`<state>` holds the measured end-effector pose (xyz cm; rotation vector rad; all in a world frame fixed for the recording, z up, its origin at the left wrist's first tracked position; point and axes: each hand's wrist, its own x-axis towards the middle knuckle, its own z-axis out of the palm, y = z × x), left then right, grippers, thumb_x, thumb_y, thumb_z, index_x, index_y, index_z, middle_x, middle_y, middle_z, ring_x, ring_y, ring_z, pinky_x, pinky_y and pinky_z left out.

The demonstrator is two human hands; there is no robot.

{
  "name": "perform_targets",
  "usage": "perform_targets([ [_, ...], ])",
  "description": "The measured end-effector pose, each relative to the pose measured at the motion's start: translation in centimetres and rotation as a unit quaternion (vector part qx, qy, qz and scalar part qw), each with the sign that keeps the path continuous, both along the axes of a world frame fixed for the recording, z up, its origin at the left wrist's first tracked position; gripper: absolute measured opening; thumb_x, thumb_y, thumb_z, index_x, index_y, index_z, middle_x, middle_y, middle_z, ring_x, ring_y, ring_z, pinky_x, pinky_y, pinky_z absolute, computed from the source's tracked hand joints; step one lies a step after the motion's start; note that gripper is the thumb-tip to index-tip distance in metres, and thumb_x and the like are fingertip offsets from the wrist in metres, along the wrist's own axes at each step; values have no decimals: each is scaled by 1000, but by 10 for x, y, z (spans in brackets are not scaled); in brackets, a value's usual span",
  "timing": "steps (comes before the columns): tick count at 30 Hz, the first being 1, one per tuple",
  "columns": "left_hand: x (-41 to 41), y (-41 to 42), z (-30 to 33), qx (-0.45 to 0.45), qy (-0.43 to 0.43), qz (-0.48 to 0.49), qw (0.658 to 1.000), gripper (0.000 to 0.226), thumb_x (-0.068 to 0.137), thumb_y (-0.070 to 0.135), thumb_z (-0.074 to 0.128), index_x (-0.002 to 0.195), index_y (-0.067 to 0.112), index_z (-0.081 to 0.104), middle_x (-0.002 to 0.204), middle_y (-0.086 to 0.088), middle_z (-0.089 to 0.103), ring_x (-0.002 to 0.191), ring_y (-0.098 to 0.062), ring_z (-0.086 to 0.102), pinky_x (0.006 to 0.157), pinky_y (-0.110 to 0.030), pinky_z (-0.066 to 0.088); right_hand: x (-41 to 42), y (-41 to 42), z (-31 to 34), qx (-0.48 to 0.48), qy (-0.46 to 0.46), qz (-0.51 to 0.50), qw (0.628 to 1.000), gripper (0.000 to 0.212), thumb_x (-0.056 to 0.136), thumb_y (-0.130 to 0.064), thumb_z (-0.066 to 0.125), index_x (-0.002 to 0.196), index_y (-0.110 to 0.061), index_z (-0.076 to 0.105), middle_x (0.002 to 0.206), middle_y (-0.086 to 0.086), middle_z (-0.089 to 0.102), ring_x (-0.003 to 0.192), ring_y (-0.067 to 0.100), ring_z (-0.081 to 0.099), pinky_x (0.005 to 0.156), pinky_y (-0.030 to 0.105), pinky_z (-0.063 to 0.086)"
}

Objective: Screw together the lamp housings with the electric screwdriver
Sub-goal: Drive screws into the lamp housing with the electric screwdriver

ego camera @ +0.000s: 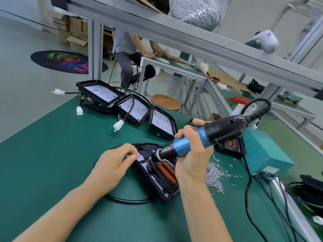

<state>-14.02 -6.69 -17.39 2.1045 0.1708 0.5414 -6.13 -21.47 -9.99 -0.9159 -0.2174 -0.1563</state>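
A black lamp housing (158,179) with red-orange strips inside lies on the green table in front of me. My right hand (192,152) grips the blue and black electric screwdriver (201,138), tilted, with its tip down on the housing's upper left part. My left hand (113,165) rests at the housing's left edge, fingertips pinched together right beside the driver tip; whether a screw is between them is hidden. A loose pile of small silver screws (215,175) lies just right of the housing.
Three more black housings (132,107) with white connectors and cables stand at the table's back. A teal power box (262,151) sits at the right with cords trailing. An aluminium frame beam (192,39) crosses overhead. A seated person (127,55) works at another bench behind.
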Motion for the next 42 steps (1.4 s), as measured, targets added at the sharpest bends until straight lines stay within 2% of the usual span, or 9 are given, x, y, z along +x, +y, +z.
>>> perform_targets([
  [5, 0, 0, 0, -3, -2, 4, 1000, 15, 92, 19, 57, 83, 31, 60, 75, 12, 64, 71, -15, 57, 75, -37, 48, 4, 5, -1, -20, -22, 10, 999, 23, 70, -3, 61, 90, -14, 54, 59, -3, 54, 61, 21, 49, 61, 29, 44],
  [9, 0, -1, 1, -4, -6, 6, 1000, 16, 92, 18, 58, 82, 30, 60, 74, 10, 63, 69, -16, 55, 73, -32, 46, 6, 5, 0, -44, -26, 15, 999, 24, 69, -2, 62, 64, -25, 60, 61, -2, 53, 62, 22, 49, 65, 32, 43],
  [12, 1, -2, 2, -5, -7, 7, 1000, 15, 92, 17, 58, 82, 29, 60, 72, 7, 64, 68, -17, 55, 72, -33, 46, 6, 5, 0, -60, -38, 19, 997, 25, 69, -3, 62, 58, -25, 60, 60, -2, 53, 64, 23, 48, 65, 33, 42],
  [16, 1, -4, 4, 4, -6, 14, 1000, 16, 92, 15, 59, 81, 27, 60, 78, 17, 63, 72, -11, 55, 70, -23, 44, 5, 4, 0, -56, -36, 25, 997, 23, 70, -3, 62, 61, -24, 61, 62, -1, 53, 65, 23, 48, 65, 32, 42],
  [22, 3, -5, 10, 36, 7, 31, 999, 19, 92, 19, 59, 78, 32, 58, 77, 21, 61, 60, -6, 51, 59, -24, 41, -1, -13, 2, 35, 8, -10, 999, 29, 71, -6, 65, 96, -15, 55, 62, -2, 56, 61, 17, 53, 63, 25, 48],
  [26, 9, -18, 28, 58, -29, 36, 997, 20, 90, 16, 59, 78, 32, 58, 79, 15, 62, 69, -7, 54, 65, -30, 45, -7, -56, 5, 80, 2, -89, 993, 28, 72, -3, 62, 97, -15, 54, 58, -4, 57, 56, 14, 56, 62, 25, 50],
  [32, 53, -73, 61, 120, -40, -60, 990, 12, 90, 18, 59, 80, 24, 61, 73, 9, 59, 70, -8, 52, 68, -30, 44, -25, -122, 4, 114, 7, -196, 974, 24, 73, -4, 58, 92, -19, 54, 58, -7, 53, 54, 10, 53, 60, 20, 49],
  [35, 90, -112, 67, 186, 22, -121, 975, 10, 91, 20, 57, 83, 21, 64, 82, 10, 63, 79, -11, 55, 75, -31, 46, -32, -143, -4, 113, 23, -233, 966, 24, 81, 2, 55, 91, -20, 55, 58, -7, 52, 54, 11, 52, 61, 21, 49],
  [42, 137, -169, 41, 308, 207, -184, 910, 23, 88, 3, 49, 93, 4, 71, 99, -13, 70, 92, -31, 64, 84, -40, 52, -23, -164, -19, 116, 60, -261, 957, 28, 86, 10, 54, 90, -17, 56, 54, -3, 54, 51, 12, 54, 58, 22, 52],
])
